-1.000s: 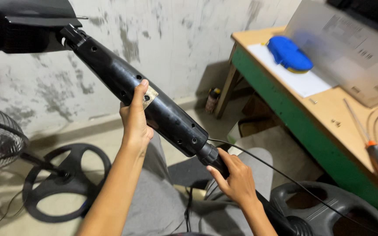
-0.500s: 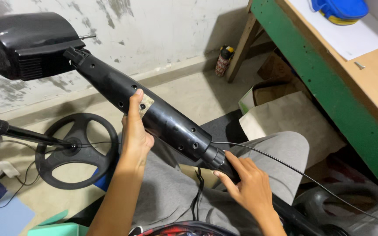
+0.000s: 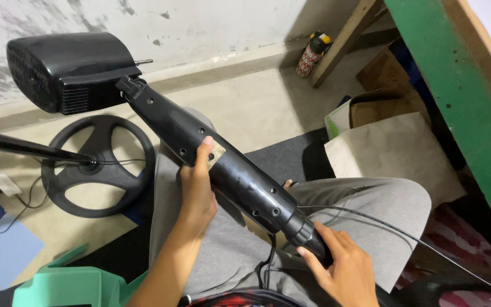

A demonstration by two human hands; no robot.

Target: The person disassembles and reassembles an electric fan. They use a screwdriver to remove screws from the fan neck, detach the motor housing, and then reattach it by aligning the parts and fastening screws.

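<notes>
We hold a black fan column (image 3: 223,170) slantwise across our lap, its motor housing (image 3: 69,71) up at the far left and its lower end down by our right knee. The slant keeps the heavy housing clear of the floor while the tube rests against our grey-trousered legs.

Our left hand (image 3: 197,190) grips the column about midway, fingers (image 3: 188,179) wrapped round the underside and the thumb pressed flat along the top beside a small pale label (image 3: 217,152); this looks like the steadying hold, taking the weight. Our right hand (image 3: 342,264) closes over the ringed collar (image 3: 302,230) at the lower end, fingers curled round it, which suits turning or pulling that joint.

A thin black cable (image 3: 404,233) runs out from near the collar across our right thigh toward the lower right, lying loose.

On the floor to the left stands a round black fan base (image 3: 106,165) with a pole (image 3: 24,148) lying across it. A green-edged counter (image 3: 456,96) rises on the right, with a brown paper bag (image 3: 393,153) below it and a spray can (image 3: 312,54) by the counter's leg. A green plastic stool (image 3: 69,284) shows at the bottom left.
</notes>
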